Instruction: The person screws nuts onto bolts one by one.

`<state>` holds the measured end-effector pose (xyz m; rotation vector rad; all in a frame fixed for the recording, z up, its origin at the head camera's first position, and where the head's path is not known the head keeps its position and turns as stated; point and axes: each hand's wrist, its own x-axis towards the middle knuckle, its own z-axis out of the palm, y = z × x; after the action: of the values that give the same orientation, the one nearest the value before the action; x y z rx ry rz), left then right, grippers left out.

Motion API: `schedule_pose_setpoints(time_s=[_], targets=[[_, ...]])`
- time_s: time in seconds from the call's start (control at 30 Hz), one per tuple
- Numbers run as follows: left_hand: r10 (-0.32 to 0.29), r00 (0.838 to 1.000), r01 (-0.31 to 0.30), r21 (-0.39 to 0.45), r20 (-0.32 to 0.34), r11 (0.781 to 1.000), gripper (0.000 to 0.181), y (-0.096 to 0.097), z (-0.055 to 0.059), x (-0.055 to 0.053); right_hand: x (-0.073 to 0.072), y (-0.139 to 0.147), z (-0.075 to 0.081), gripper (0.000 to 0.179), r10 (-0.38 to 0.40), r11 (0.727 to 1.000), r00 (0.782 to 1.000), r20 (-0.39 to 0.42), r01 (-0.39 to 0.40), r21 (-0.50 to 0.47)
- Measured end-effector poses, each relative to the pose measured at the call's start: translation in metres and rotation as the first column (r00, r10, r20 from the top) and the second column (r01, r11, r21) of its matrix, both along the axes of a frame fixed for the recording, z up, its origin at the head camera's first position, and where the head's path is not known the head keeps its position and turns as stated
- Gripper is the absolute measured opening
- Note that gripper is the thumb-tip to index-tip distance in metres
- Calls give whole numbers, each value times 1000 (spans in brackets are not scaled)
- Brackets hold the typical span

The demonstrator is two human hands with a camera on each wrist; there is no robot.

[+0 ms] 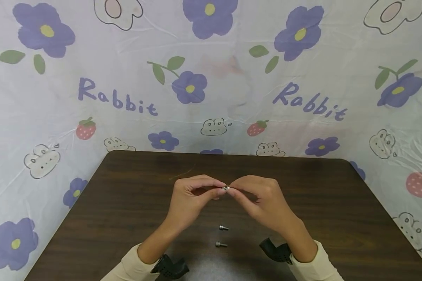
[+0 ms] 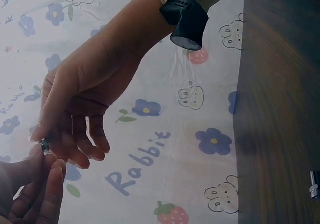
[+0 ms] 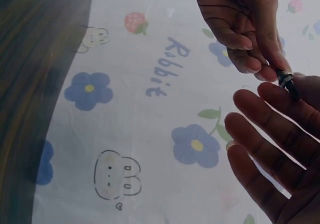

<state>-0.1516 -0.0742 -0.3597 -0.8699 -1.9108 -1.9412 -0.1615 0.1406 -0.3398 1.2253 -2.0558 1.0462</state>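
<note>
Over the table, my left hand (image 1: 188,201) and right hand (image 1: 267,201) meet fingertip to fingertip at one small metal bolt (image 1: 226,188). Thumb and forefinger of each hand pinch it from opposite sides. The right wrist view shows a shiny ring-like part of the bolt (image 3: 285,77) by the left fingertips, with a dark shaft running toward the right hand's thumb and forefinger. The other right fingers (image 3: 270,124) are spread loosely. Below the hands, two more bolts, an upper bolt (image 1: 224,227) and a lower bolt (image 1: 221,244), lie on their sides.
A dark wood-grain table (image 1: 126,218) spans the front. Behind and beside it hangs a white cloth (image 1: 232,97) printed with flowers, rabbits and strawberries. Black wrist cameras sit at both cuffs, the left camera (image 1: 170,268) and the right camera (image 1: 275,251).
</note>
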Motion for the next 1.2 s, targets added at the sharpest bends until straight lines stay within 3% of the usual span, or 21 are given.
schedule_pose_setpoints(time_s=[0.1,0.37,0.6,0.83,1.0,1.2], targets=[[-2,1000,2,6,4,1000,11,0,0,0,-1,1,0,10,-7,1000,1000,1,7,-10],[13,1000,-13,12,12,1000,10,0,1,0,-2,1,0,19,64,997,998,-27,-65,-42],[9,1000,-9,21,12,1000,11,0,-1,1,0,1,0,10,30,1000,1000,5,-30,3],[37,999,-37,4,6,999,11,-1,-1,2,1,6,2,13,-14,1000,1000,28,14,14],[41,999,-41,-7,-3,999,11,-1,0,1,1,8,4,20,-5,1000,1000,28,5,7],[36,999,-36,-21,1,999,13,0,0,2,1,7,2,14,7,1000,1000,27,-7,-28]])
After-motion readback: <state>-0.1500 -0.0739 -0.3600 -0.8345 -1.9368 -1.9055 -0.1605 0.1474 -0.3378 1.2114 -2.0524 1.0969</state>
